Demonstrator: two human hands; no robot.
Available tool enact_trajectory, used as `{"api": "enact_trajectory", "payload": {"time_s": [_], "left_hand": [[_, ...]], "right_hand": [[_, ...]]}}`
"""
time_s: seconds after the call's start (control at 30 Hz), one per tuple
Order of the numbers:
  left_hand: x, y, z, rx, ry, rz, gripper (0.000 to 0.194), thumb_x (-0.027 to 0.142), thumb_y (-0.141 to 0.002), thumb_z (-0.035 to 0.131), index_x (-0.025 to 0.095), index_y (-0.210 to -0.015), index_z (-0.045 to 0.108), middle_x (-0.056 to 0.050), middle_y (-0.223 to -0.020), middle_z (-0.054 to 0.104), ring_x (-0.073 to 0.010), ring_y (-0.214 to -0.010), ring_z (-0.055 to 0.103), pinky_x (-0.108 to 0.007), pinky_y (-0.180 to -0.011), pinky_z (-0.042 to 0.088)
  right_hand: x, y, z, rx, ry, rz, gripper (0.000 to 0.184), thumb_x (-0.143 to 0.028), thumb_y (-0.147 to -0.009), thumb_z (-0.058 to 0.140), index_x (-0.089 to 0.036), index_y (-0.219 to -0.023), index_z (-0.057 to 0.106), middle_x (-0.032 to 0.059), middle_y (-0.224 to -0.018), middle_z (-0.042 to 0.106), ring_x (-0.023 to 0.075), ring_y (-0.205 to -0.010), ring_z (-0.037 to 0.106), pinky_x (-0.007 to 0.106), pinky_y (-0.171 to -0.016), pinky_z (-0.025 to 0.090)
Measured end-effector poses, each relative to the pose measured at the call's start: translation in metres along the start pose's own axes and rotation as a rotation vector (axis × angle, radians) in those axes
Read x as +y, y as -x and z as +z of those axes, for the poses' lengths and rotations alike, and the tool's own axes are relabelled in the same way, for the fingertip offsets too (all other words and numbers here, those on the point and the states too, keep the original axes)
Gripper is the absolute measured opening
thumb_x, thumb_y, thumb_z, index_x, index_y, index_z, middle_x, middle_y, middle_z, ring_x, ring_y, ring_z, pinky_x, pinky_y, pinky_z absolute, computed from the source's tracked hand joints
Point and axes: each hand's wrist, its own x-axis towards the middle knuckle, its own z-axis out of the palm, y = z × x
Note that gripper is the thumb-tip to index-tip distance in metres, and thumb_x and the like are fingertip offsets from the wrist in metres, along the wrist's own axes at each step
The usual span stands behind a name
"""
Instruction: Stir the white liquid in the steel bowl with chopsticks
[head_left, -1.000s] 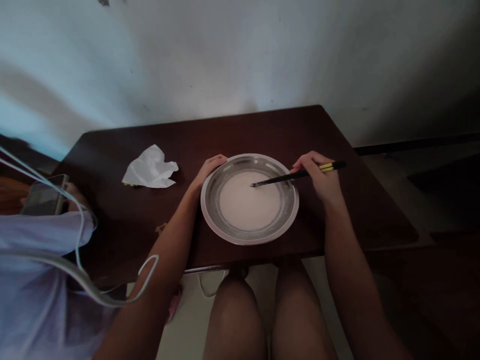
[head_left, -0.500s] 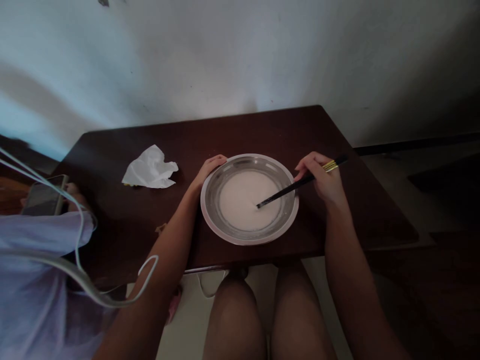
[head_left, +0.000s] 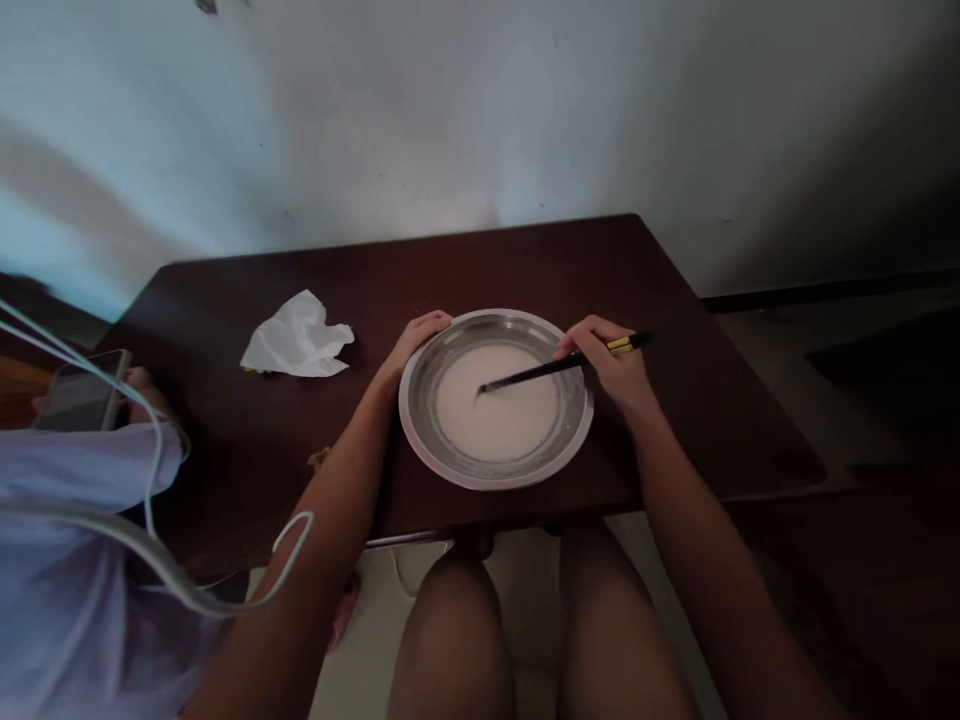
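Observation:
A wide metal bowl [head_left: 424,440] stands on the dark table, holding a smooth whitish liquid [head_left: 499,420]. My left hand [head_left: 417,336] is closed on the bowl's left rim, its fingertips along the upper edge. Black chopsticks [head_left: 536,371] with gold bands are gripped in my right hand [head_left: 606,358] at the bowl's right side. They slant down to the left, and their tips dip into the liquid near the middle. The chopsticks lie so close together that I cannot count them.
Crumpled white paper or plastic [head_left: 298,338] lies left on the table [head_left: 525,260]. A person in a pale sleeve [head_left: 82,465] holds a phone [head_left: 79,392] at the left. White cables [head_left: 161,560] hang over my left forearm's side. A wall [head_left: 450,120] rises behind the table.
My right hand has moved left toward the bowl. The chopstick tips first came nearer to me, then swung left through the liquid. My left hand has stayed on the rim.

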Motion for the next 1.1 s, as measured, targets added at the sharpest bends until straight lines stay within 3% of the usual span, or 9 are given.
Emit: {"api": "enact_trajectory", "payload": {"time_s": [0.1, 0.17, 0.37, 0.5, 0.63, 0.8, 0.9, 1.0, 1.1], "left_hand": [[0.001, 0.0, 0.0, -0.001, 0.008, -0.001, 0.017, 0.031, -0.072, 0.061, 0.015, -0.067, 0.061, 0.001, -0.061, 0.056, -0.0096, -0.057, 0.048, -0.02, -0.054, 0.04], [0.001, 0.0, -0.001, 0.011, 0.01, 0.005, 0.017, 0.031, -0.07, 0.062, 0.015, -0.066, 0.061, 0.001, -0.061, 0.056, -0.0098, -0.057, 0.048, -0.02, -0.054, 0.04], [-0.001, 0.0, -0.004, -0.001, 0.023, -0.001, 0.019, 0.034, -0.069, 0.062, 0.015, -0.068, 0.06, 0.002, -0.063, 0.055, -0.009, -0.057, 0.048, -0.02, -0.055, 0.038], [-0.005, 0.0, -0.006, -0.008, 0.062, -0.018, 0.022, 0.036, -0.068, 0.064, 0.015, -0.07, 0.059, 0.003, -0.061, 0.054, -0.0088, -0.056, 0.047, -0.021, -0.054, 0.036], [-0.007, -0.001, -0.007, -0.009, 0.054, -0.023, 0.021, 0.036, -0.069, 0.063, 0.016, -0.071, 0.059, 0.002, -0.062, 0.054, -0.0097, -0.056, 0.046, -0.022, -0.054, 0.035], [-0.003, -0.001, -0.005, -0.003, 0.033, -0.029, 0.018, 0.033, -0.07, 0.061, 0.015, -0.07, 0.059, 0.002, -0.062, 0.055, -0.0104, -0.058, 0.049, -0.023, -0.057, 0.038], [0.001, 0.002, -0.003, 0.005, 0.036, -0.021, 0.018, 0.033, -0.07, 0.062, 0.015, -0.068, 0.059, 0.002, -0.062, 0.056, -0.0104, -0.059, 0.049, -0.022, -0.058, 0.038], [0.003, 0.003, -0.001, 0.003, 0.028, -0.012, 0.019, 0.034, -0.069, 0.062, 0.015, -0.067, 0.06, 0.001, -0.062, 0.055, -0.0103, -0.059, 0.048, -0.022, -0.057, 0.038], [0.003, 0.003, -0.001, 0.006, 0.028, -0.013, 0.021, 0.035, -0.067, 0.063, 0.015, -0.067, 0.059, 0.001, -0.063, 0.055, -0.0101, -0.059, 0.047, -0.021, -0.057, 0.038]], "right_hand": [[0.009, -0.002, 0.008, 0.229, -0.106, -0.012, 0.03, -0.039, -0.088, 0.054, -0.021, -0.064, 0.059, -0.0033, -0.053, 0.059, 0.0086, -0.048, 0.056, 0.022, -0.051, 0.044], [0.015, -0.002, 0.012, 0.266, -0.167, 0.006, 0.032, -0.041, -0.087, 0.053, -0.021, -0.062, 0.055, -0.0048, -0.049, 0.054, 0.0077, -0.042, 0.052, 0.021, -0.045, 0.04], [0.012, 0.0, 0.024, 0.133, -0.14, 0.064, 0.034, -0.047, -0.086, 0.054, -0.021, -0.065, 0.058, -0.0054, -0.047, 0.051, 0.0083, -0.041, 0.051, 0.021, -0.045, 0.041], [0.001, -0.013, 0.012, 0.084, 0.014, -0.013, 0.036, -0.048, -0.085, 0.056, -0.02, -0.063, 0.06, -0.0019, -0.056, 0.06, 0.0105, -0.053, 0.059, 0.024, -0.053, 0.047], [-0.01, -0.021, 0.002, 0.083, -0.049, -0.009, 0.039, -0.05, -0.085, 0.056, -0.021, -0.059, 0.056, -0.0033, -0.051, 0.053, 0.0095, -0.043, 0.054, 0.024, -0.044, 0.039], [-0.015, -0.013, 0.017, -0.102, 0.03, 0.056, 0.036, -0.049, -0.085, 0.056, -0.02, -0.065, 0.064, -0.0004, -0.059, 0.063, 0.0116, -0.056, 0.059, 0.026, -0.057, 0.047], [-0.011, -0.008, 0.012, -0.001, 0.156, -0.03, 0.035, -0.046, -0.086, 0.057, -0.021, -0.064, 0.066, 0.0013, -0.067, 0.066, 0.0135, -0.068, 0.061, 0.028, -0.067, 0.049], [-0.008, -0.003, -0.006, 0.179, 0.033, 0.025, 0.038, -0.047, -0.088, 0.054, -0.02, -0.062, 0.062, -0.0019, -0.055, 0.058, 0.0112, -0.052, 0.058, 0.025, -0.054, 0.045], [-0.011, 0.002, -0.016, 0.069, -0.026, 0.073, 0.034, -0.044, -0.088, 0.055, -0.02, -0.066, 0.065, -0.0019, -0.055, 0.06, 0.0106, -0.051, 0.058, 0.024, -0.053, 0.045]]}}
